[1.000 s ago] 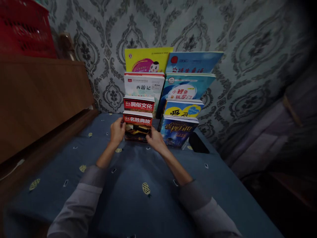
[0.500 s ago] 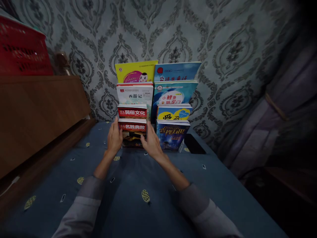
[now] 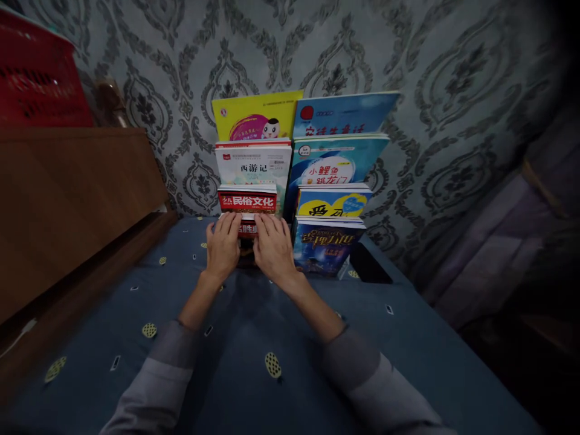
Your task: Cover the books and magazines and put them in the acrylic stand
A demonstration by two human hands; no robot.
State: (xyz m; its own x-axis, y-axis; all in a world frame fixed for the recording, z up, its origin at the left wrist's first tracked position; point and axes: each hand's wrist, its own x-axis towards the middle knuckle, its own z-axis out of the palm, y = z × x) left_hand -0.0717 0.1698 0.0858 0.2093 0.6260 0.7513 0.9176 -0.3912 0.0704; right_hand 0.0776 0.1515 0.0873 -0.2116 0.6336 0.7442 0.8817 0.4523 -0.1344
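Two columns of upright books stand one behind another on a blue cloth. At the front of the left column, a red-and-black book (image 3: pixel 247 229) is partly covered by my hands. My left hand (image 3: pixel 223 248) has its fingers bent over this book's top edge at the left. My right hand (image 3: pixel 274 248) curls over the same edge at the right, both thumbs lying against the front cover. Just behind rises another red book (image 3: pixel 248 199), then a white book (image 3: pixel 254 166) and a tall yellow book (image 3: pixel 258 115). Right of my right hand stands a dark blue book (image 3: pixel 326 248).
Behind the dark blue book are a yellow-and-blue book (image 3: pixel 333 202), a teal book (image 3: pixel 339 160) and a blue book (image 3: pixel 347 115). A black flat object (image 3: pixel 371 266) lies at right. A wooden cabinet (image 3: pixel 77 205) bearing a red basket (image 3: pixel 40 78) flanks the left; a curtain (image 3: pixel 498 235) hangs right.
My hands have gone from the sides of the front left book to its top edge, closer together, fingers now bent over it. The view has shifted slightly nearer to the books.
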